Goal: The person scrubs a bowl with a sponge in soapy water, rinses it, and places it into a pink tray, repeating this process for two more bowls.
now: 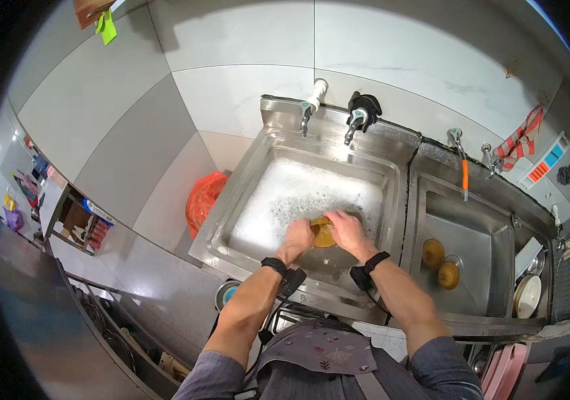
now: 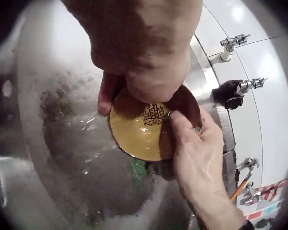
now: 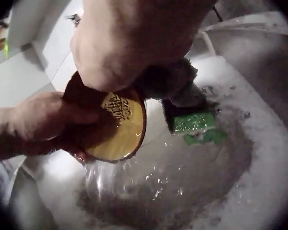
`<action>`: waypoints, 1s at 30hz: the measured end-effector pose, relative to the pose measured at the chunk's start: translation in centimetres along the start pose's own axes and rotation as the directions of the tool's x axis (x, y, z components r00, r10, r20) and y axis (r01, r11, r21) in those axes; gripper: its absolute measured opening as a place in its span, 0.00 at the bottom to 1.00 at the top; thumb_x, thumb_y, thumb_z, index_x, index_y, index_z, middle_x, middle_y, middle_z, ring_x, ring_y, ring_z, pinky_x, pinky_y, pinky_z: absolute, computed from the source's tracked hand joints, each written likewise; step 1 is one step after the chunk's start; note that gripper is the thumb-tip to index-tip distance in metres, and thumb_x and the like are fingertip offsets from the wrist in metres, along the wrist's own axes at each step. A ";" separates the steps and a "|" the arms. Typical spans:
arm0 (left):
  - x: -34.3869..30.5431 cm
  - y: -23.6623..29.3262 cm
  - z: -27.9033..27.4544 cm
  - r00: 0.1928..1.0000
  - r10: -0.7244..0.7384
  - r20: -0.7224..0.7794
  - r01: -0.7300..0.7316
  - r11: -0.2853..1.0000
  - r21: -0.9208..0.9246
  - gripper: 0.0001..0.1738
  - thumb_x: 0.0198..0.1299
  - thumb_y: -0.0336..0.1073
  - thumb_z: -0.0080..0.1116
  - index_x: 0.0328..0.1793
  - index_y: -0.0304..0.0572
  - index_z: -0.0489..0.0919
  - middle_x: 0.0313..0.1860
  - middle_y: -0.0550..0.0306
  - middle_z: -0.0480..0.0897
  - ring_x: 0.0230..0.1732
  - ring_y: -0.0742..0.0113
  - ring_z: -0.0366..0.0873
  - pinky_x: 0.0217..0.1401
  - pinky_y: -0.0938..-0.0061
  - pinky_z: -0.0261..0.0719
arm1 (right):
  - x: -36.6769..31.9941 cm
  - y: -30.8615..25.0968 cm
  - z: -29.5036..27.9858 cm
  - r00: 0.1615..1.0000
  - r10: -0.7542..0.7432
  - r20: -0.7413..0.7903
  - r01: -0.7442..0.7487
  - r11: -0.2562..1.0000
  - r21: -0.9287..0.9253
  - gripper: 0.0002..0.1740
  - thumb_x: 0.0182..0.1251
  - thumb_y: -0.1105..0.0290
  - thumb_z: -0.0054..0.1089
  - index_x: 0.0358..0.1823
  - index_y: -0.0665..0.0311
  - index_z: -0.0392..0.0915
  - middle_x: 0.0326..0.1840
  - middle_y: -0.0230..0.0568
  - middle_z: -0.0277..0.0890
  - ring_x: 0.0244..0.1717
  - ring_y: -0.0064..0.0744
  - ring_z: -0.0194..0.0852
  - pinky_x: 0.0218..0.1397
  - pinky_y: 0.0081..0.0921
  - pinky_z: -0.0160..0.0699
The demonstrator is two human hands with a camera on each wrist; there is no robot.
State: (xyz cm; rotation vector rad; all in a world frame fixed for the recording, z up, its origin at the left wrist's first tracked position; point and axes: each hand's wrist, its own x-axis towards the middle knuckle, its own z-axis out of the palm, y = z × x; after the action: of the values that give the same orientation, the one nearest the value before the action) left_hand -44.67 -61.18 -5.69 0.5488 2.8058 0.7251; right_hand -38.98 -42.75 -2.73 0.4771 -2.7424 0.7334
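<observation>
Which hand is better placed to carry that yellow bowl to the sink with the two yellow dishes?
Probably the right hand: both hands hold the yellow bowl, but the right is nearer that sink, where the dishes lie. The left hand would likely reach across.

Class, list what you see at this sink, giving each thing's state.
Yellow bowl: wet, tilted
Left hand: gripping that bowl
Right hand: gripping it too
Left basin: filled with foamy water
Right basin: foam-free, holding two bowls
Green scrubber: wet, partly hidden
Orange-hosed tap: no stream visible
</observation>
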 end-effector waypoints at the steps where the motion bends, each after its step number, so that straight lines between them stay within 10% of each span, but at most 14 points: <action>1: 0.0 0.1 0.1 1.000 0.002 -0.002 -0.002 1.000 0.001 0.17 0.63 0.37 0.58 0.53 0.32 0.82 0.41 0.30 0.85 0.43 0.34 0.86 0.45 0.49 0.85 | 0.0 1.6 1.6 0.992 0.094 -0.084 -0.088 0.993 0.075 0.17 0.72 0.65 0.55 0.58 0.61 0.75 0.45 0.57 0.83 0.43 0.56 0.84 0.45 0.47 0.84; 3: 0.1 0.2 0.4 0.989 -0.110 -0.097 0.068 0.931 -0.360 0.14 0.65 0.32 0.56 0.52 0.31 0.83 0.40 0.33 0.87 0.37 0.42 0.89 0.39 0.55 0.87 | 0.5 2.4 2.4 0.969 0.184 -0.164 -0.159 0.975 0.155 0.20 0.74 0.61 0.57 0.61 0.63 0.73 0.42 0.54 0.84 0.38 0.53 0.85 0.42 0.45 0.84; 5: -1.5 2.9 -2.3 0.977 -0.207 -0.046 0.149 0.825 -0.545 0.14 0.65 0.33 0.55 0.50 0.31 0.83 0.39 0.33 0.87 0.38 0.40 0.88 0.41 0.54 0.86 | 0.6 1.7 1.9 0.714 0.543 0.441 -0.684 0.411 0.602 0.20 0.76 0.56 0.57 0.58 0.63 0.75 0.41 0.46 0.82 0.32 0.36 0.82 0.29 0.34 0.81; 6: -0.9 4.1 -3.8 0.959 -0.281 0.013 0.209 0.679 -0.703 0.14 0.65 0.34 0.54 0.48 0.31 0.84 0.37 0.33 0.87 0.40 0.39 0.88 0.42 0.53 0.85 | 1.6 1.0 1.3 0.724 0.539 0.431 -0.675 0.422 0.606 0.20 0.76 0.56 0.57 0.58 0.63 0.75 0.41 0.46 0.82 0.32 0.36 0.82 0.29 0.34 0.81; 9: 2.8 0.2 1.5 0.956 -0.226 -0.187 0.060 0.774 -0.630 0.14 0.66 0.30 0.52 0.50 0.25 0.82 0.36 0.35 0.87 0.33 0.48 0.90 0.34 0.59 0.86 | 1.6 -2.3 0.5 0.657 0.547 0.519 -0.612 -0.015 0.791 0.22 0.76 0.49 0.58 0.48 0.63 0.81 0.35 0.38 0.82 0.30 0.28 0.80 0.24 0.27 0.79; 13: -0.3 3.5 -3.3 0.953 -0.301 0.028 0.201 0.563 -0.802 0.15 0.66 0.25 0.49 0.51 0.19 0.79 0.36 0.34 0.87 0.29 0.53 0.89 0.27 0.62 0.87 | 2.2 0.5 2.9 0.758 0.620 0.204 -0.555 0.447 0.702 0.22 0.72 0.50 0.63 0.49 0.65 0.80 0.35 0.45 0.84 0.31 0.39 0.83 0.29 0.35 0.81; 15: -1.8 4.8 -5.2 0.918 -0.328 0.222 0.385 0.615 -0.688 0.16 0.65 0.24 0.46 0.52 0.15 0.76 0.37 0.31 0.86 0.29 0.50 0.89 0.25 0.62 0.88 | 2.6 0.4 1.2 0.848 0.501 -0.175 -0.471 0.862 0.186 0.22 0.68 0.56 0.67 0.51 0.68 0.79 0.39 0.58 0.84 0.36 0.56 0.84 0.37 0.44 0.81; 18: -2.4 5.4 -4.0 0.895 -0.381 0.234 0.407 0.478 -0.778 0.16 0.65 0.23 0.45 0.54 0.13 0.74 0.37 0.29 0.85 0.29 0.48 0.89 0.22 0.60 0.88 | 2.8 -0.4 -0.1 0.884 0.454 -0.110 -0.448 0.891 0.075 0.21 0.66 0.60 0.66 0.52 0.68 0.78 0.39 0.65 0.83 0.42 0.69 0.82 0.49 0.51 0.82; 27: -2.8 5.2 -2.4 0.884 -0.466 0.043 0.328 0.551 -0.767 0.16 0.65 0.23 0.46 0.55 0.15 0.68 0.41 0.27 0.83 0.28 0.46 0.89 0.23 0.60 0.88 | 1.9 1.1 3.4 0.771 0.617 0.156 -0.628 0.698 0.343 0.30 0.67 0.71 0.55 0.70 0.74 0.67 0.70 0.64 0.70 0.71 0.58 0.69 0.71 0.43 0.71; 30: -2.9 5.5 -1.7 0.887 -0.462 0.006 0.297 0.560 -0.773 0.14 0.65 0.23 0.47 0.54 0.17 0.68 0.40 0.28 0.83 0.28 0.47 0.89 0.23 0.60 0.88 | 2.0 1.3 3.4 0.773 0.624 0.119 -0.616 0.691 0.379 0.27 0.67 0.73 0.53 0.68 0.73 0.69 0.66 0.64 0.74 0.67 0.59 0.72 0.66 0.43 0.74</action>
State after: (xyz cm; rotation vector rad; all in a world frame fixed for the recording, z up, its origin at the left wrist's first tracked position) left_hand -40.84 -58.59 -1.20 -0.3103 2.2755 1.7721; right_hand -41.90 -43.97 -5.48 -0.4464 -2.7182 1.4643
